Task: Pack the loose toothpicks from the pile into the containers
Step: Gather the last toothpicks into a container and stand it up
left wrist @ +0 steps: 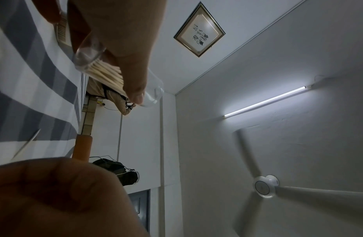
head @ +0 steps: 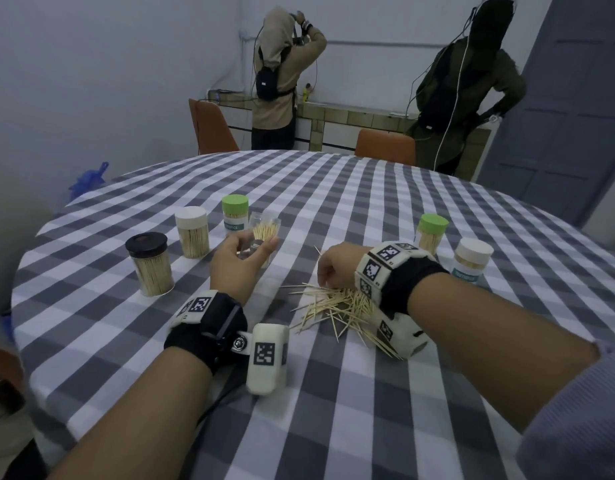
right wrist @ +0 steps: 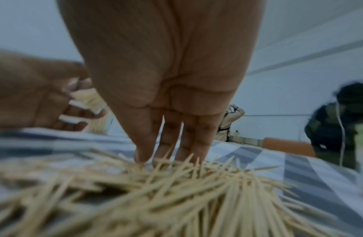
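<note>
Two hands, left hand (head: 242,258) holding container (head: 264,233), right hand (right wrist: 166,96) fingertips (right wrist: 142,154) touching pile (right wrist: 176,192)

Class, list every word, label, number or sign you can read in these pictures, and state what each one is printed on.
Nothing can be read with certainty.
Teal label on the green-lidded container: white lettering, too blurred to read.
Teal label on the white-lidded container at the right: too blurred.
Wristband markers: black-and-white coded squares, no words; a tiny number beside one is too small.
Framed picture on the wall: brush-style characters, too small to read.
</note>
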